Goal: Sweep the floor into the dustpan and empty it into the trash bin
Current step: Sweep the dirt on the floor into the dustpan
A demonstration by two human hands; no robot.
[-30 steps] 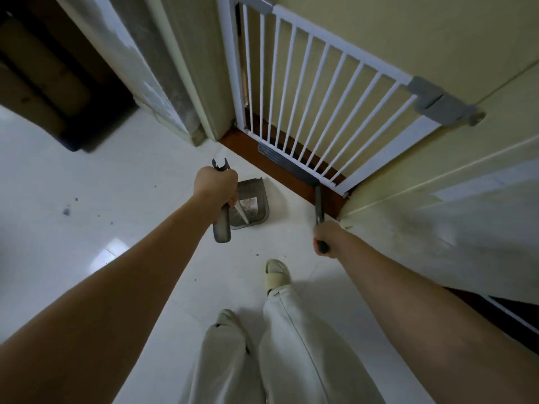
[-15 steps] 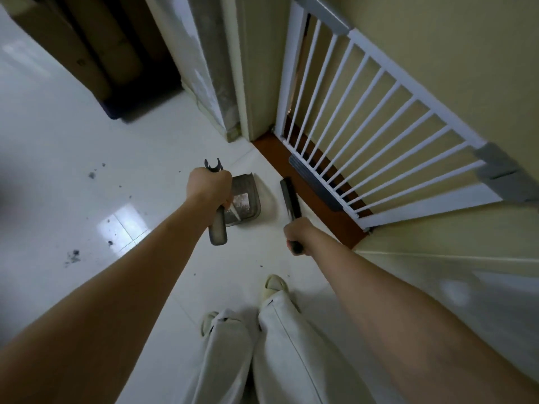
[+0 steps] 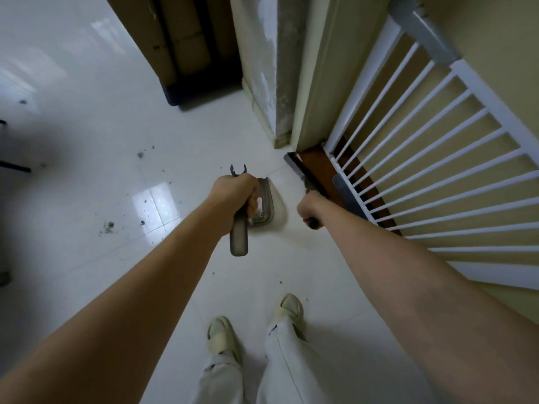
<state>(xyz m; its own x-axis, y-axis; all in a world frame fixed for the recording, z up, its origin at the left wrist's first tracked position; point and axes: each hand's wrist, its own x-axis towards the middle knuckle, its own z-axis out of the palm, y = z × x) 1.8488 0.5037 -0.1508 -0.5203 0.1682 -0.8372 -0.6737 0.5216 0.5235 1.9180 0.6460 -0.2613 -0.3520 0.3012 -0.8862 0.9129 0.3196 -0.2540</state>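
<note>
Standing on the white tiled floor [image 3: 87, 272], the person shows two pale shoes [image 3: 223, 335] and light trouser legs nearest the camera. Beyond them, the left hand [image 3: 233, 196] has its fingers clenched round the handle of the grey dustpan [image 3: 267, 204], whose pan hangs just past those fingers, above the tile; the handle's lower end sticks out toward the feet and a forked clip shows on the far side of the fist. The right hand [image 3: 310, 207] has its fingers curled tight round the dark handle of the brush [image 3: 297, 167], whose head reaches away from the fingers to the brown threshold [image 3: 318, 160] by the white barred gate [image 3: 423, 158]. Left of the left-hand fingers, dark dust specks [image 3: 109, 225] lie scattered on the floor. Farther off stands a brown cardboard box [image 3: 163, 36] beside a wall corner [image 3: 271, 68].
</note>
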